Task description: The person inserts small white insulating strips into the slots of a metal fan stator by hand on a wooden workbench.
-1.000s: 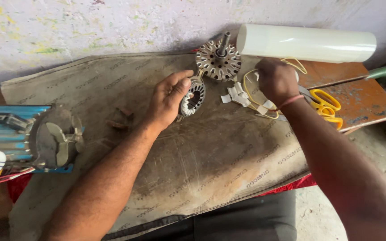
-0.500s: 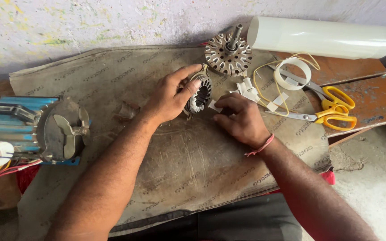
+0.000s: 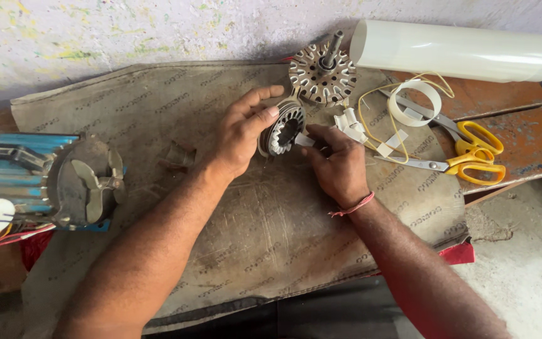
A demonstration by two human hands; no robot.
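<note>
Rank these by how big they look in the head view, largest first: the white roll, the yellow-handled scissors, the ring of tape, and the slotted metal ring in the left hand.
1. White roll
2. Yellow-handled scissors
3 and 4. Ring of tape and slotted metal ring look about alike; the left hand covers part of the metal ring, so no firm order.

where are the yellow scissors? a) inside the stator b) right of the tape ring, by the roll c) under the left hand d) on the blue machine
b: the scissors lie right of the tape ring, below the roll, far from both hands.
</note>
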